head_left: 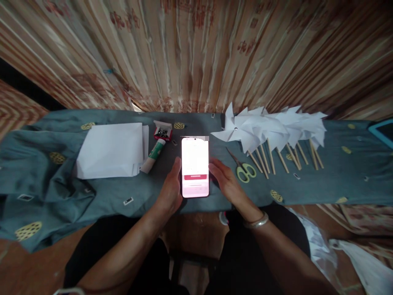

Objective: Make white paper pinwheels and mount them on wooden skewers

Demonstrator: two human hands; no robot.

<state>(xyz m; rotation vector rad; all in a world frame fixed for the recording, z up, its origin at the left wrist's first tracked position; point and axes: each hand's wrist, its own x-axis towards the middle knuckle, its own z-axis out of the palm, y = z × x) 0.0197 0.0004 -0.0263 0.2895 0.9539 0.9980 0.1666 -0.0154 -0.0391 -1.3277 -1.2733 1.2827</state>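
Observation:
A smartphone (195, 164) with a bright lit screen is upright in front of me, between my two hands. My left hand (172, 186) grips its left edge, the thumb along the side and the other fingers mostly hidden. At the opposite edge, my right hand (226, 180) holds the phone with its fingertips. Green-handled scissors (244, 169) lie just right of my right hand. Beyond my left hand are a glue stick (153, 155) and a small open red box (163, 131) with small shiny pieces in it.
A stack of white paper (110, 149) lies to the left on the blue-green cloth (353, 176). Several white paper pinwheels (270, 129) on wooden sticks overlap in a row at right. Behind hangs a patterned curtain (190, 53). A blue-edged object (380, 133) sits far right.

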